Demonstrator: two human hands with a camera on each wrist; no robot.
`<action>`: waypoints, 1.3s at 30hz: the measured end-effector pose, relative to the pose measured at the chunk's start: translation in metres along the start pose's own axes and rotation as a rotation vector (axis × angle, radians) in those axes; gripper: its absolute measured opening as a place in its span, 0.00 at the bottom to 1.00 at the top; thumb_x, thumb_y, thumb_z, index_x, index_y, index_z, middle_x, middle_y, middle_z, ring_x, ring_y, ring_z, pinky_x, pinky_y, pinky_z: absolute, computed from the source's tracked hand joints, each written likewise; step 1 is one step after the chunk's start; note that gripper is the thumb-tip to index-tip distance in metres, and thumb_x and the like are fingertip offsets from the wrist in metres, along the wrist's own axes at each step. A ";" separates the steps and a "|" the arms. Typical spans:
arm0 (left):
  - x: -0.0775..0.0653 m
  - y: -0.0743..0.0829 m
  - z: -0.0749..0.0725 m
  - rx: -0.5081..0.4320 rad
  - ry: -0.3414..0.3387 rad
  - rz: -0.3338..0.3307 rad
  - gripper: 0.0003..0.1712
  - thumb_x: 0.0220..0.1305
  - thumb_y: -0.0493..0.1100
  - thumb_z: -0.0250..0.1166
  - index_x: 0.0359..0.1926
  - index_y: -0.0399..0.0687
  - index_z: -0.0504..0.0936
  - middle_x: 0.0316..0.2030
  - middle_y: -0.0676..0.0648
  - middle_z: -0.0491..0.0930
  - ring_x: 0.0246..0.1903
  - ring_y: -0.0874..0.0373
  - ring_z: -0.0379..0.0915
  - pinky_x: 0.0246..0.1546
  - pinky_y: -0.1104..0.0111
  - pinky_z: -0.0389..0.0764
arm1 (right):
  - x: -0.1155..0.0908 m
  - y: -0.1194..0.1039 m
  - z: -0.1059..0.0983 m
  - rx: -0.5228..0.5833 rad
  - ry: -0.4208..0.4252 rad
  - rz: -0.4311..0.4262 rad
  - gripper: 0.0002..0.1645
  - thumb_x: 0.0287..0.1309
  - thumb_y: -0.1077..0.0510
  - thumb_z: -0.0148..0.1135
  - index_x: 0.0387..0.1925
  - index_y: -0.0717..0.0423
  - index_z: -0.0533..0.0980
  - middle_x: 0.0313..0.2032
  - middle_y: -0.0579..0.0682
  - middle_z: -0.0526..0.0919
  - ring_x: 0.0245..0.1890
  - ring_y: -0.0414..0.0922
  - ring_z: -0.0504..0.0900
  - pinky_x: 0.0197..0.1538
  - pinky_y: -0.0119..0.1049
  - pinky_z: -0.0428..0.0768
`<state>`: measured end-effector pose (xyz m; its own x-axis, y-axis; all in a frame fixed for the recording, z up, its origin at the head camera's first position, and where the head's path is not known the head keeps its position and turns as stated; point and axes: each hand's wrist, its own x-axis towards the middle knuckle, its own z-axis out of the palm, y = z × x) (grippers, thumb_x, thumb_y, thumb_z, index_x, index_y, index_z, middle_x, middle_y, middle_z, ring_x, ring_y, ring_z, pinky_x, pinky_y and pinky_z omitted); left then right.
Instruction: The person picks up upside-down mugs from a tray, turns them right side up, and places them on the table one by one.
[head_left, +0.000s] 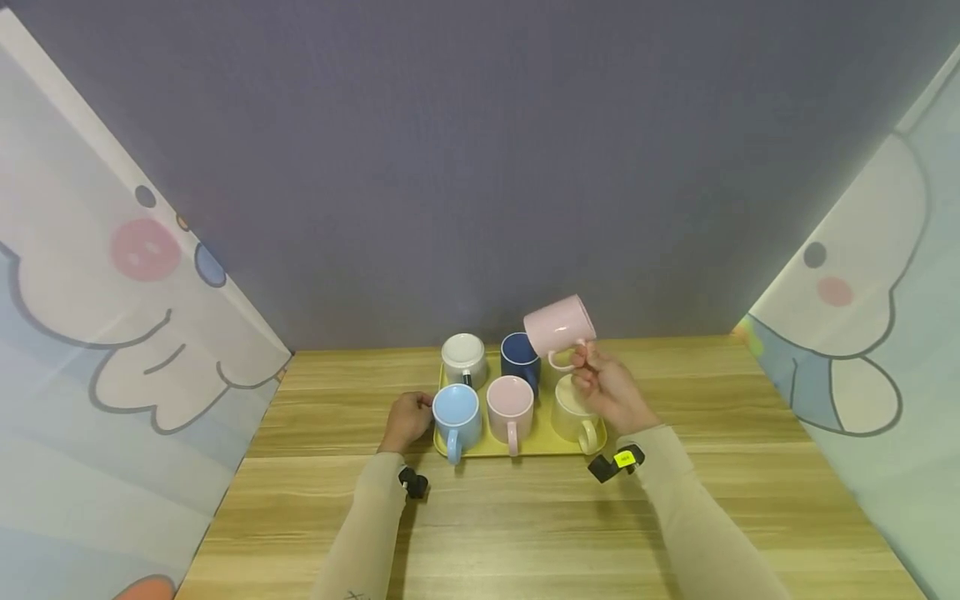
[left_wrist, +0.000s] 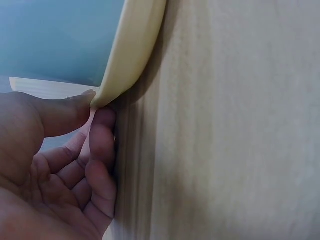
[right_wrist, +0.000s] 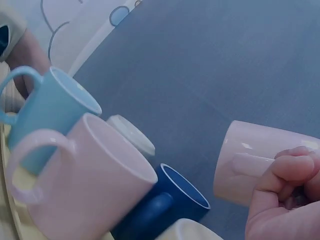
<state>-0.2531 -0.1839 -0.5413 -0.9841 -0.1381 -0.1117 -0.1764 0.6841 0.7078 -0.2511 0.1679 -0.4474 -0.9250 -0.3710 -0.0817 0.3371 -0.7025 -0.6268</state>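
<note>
My right hand (head_left: 611,392) grips the handle of a pink mug (head_left: 558,327). The mug is tipped nearly onto its side, raised above the back right of a yellow tray (head_left: 547,442). With thumb on top and fingers below, my left hand (left_wrist: 60,150) pinches the tray's rim (left_wrist: 142,45) at its left side, beside a light blue mug (head_left: 456,417). Upright on the tray are also a second pink mug (head_left: 510,408), a white mug (head_left: 463,360), a dark blue mug (head_left: 517,357) and a cream mug (head_left: 572,408), the last partly behind my right hand.
The tray lies on a wood-grain table (head_left: 510,525) near its back edge, where a plain grey wall (head_left: 480,183) rises. Panels with cartoon animals (head_left: 97,250) stand along both sides. A small black device is strapped on each wrist.
</note>
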 end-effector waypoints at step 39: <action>-0.038 0.092 -0.024 -0.291 0.325 0.229 0.09 0.64 0.43 0.63 0.37 0.43 0.85 0.29 0.44 0.83 0.31 0.53 0.77 0.33 0.67 0.75 | 0.001 0.033 0.015 0.480 -0.117 0.023 0.06 0.68 0.62 0.44 0.32 0.54 0.65 0.25 0.47 0.71 0.22 0.33 0.54 0.28 0.21 0.53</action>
<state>-0.2313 -0.1328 -0.4547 -0.9312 -0.2552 0.2603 0.1030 0.5008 0.8594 -0.2384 0.1356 -0.4563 -0.8999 -0.4359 0.0136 0.4250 -0.8836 -0.1964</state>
